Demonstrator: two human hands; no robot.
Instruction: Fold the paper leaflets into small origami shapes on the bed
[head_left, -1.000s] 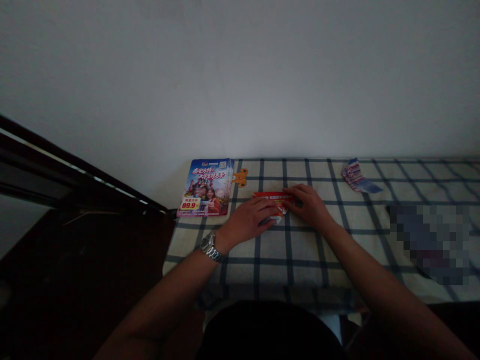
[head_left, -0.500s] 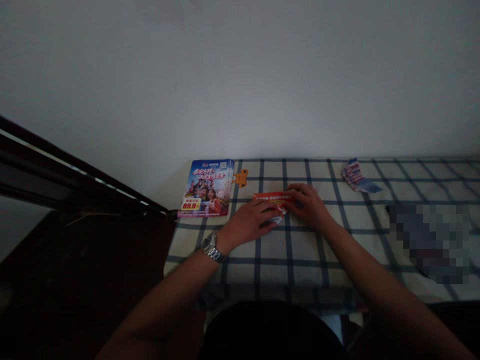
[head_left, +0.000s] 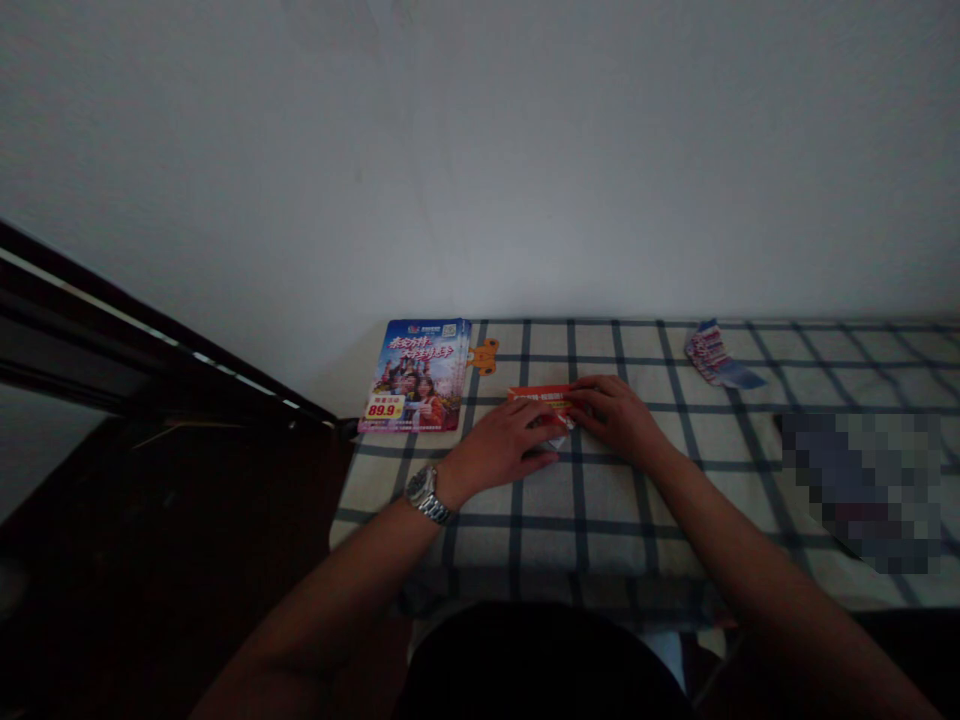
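Observation:
A small folded orange-red paper flyer with white and yellow print lies on the checked cloth in front of me. Across its left and front part rest the fingers of my left hand, holding it down, the thumb a little apart. At its right end, my right hand has bent fingers and thumb closed on the edge. Both hands hide much of the paper, and a pale folded corner shows below the left fingers. My left wrist wears a metal watch.
A stack of blue and pink flyers is at the table's left. Beside it lies an orange bear-shaped piece. Folded, fanned paper pieces lie back right, with a blurred-out item nearer me. The wall borders the checked cloth.
The right hand's fingers have shifted slightly down and bent more over the flyer's right end. The left hand stays nearly where it was. The view has shifted a little.

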